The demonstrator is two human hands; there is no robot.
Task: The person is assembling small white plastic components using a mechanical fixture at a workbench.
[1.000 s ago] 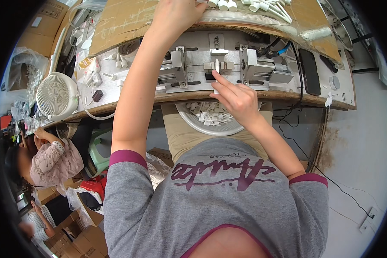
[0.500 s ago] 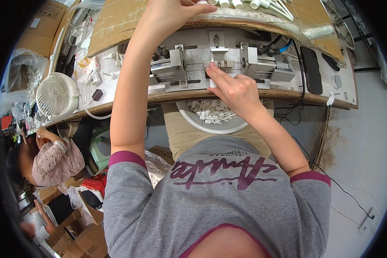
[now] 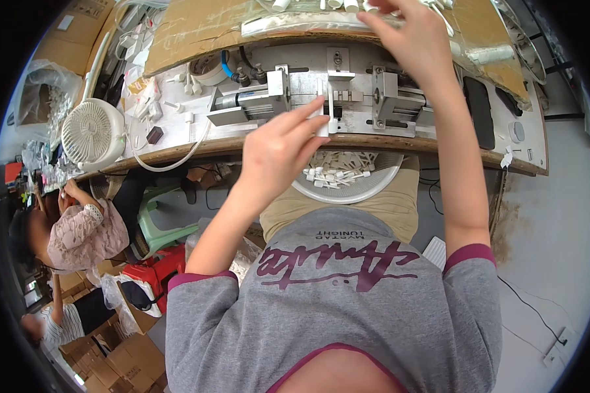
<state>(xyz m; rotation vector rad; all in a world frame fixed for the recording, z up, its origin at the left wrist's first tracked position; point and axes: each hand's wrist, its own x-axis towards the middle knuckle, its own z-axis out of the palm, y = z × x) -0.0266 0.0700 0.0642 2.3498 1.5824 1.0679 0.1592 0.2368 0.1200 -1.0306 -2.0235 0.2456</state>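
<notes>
My left hand [image 3: 273,152] is at the metal fixture on the bench, its fingertips closed about a slim white plastic stick [image 3: 330,108] that stands beside a small metal block [image 3: 351,96]. Parts of the stick are hidden by the fingers. Over the far cardboard sheet, my right hand [image 3: 416,42] reaches out with fingers apart, close to several white plastic caps [image 3: 351,6]. I see nothing held in it. Metal clamp units flank the fixture, a left clamp [image 3: 278,92] and a right clamp [image 3: 385,98].
Between my legs and the bench edge rests a round white basket [image 3: 347,199] of white plastic pieces. A white fan [image 3: 93,139] stands at left, and a black phone [image 3: 478,111] lies at right. A person in a lace top [image 3: 88,236] works at far left.
My left hand has come from the far cardboard down to the fixture, with the white stick at its fingers. My right hand has left the fixture and reached out over the cardboard.
</notes>
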